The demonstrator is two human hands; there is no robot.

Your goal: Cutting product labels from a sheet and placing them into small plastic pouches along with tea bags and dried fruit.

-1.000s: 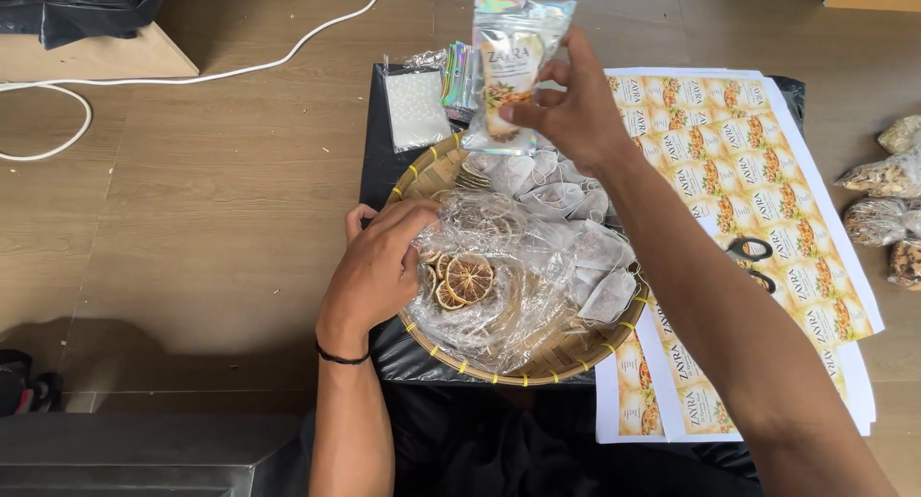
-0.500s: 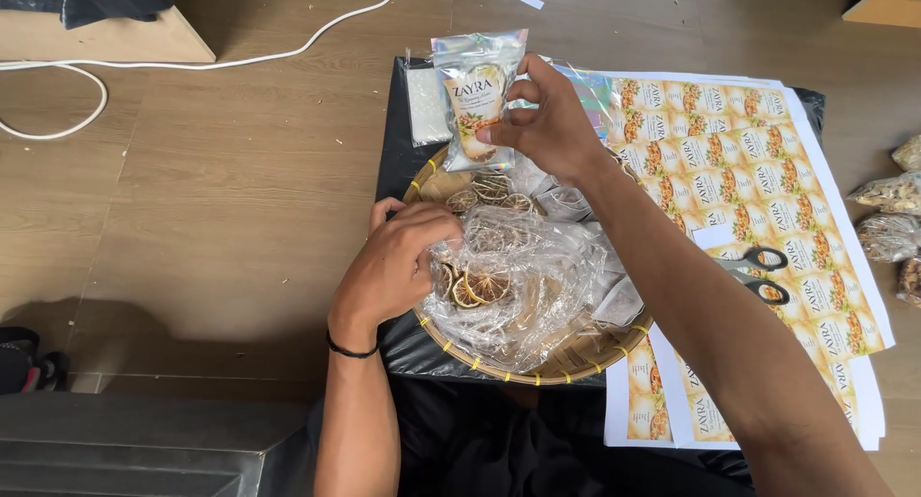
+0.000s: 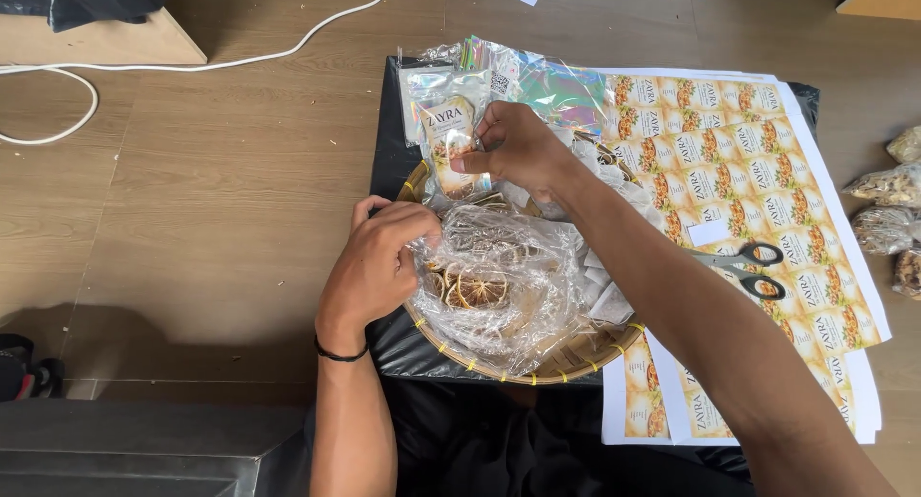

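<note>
A round woven basket [image 3: 566,366] sits on a black sheet [image 3: 389,161] and holds a crumpled clear plastic bag [image 3: 508,267] of dried citrus slices [image 3: 480,290] plus several small white sachets. My left hand [image 3: 379,262] rests at the bag's left side, fingers curled into the plastic. My right hand [image 3: 518,152] pinches the edge of a small labelled pouch [image 3: 451,137], held upright over the basket's far rim.
Shiny empty pouches [image 3: 556,84] lie behind the basket. Sheets of orange-and-white stickers [image 3: 748,161] spread to the right, with black-handled scissors [image 3: 753,267] on them. Small bags of dried goods [image 3: 887,204] lie at the far right. A white cable [image 3: 221,63] crosses the wooden floor.
My right hand has brought the labelled pouch down from above to just over the basket's far rim. My left hand stays on the clear bag.
</note>
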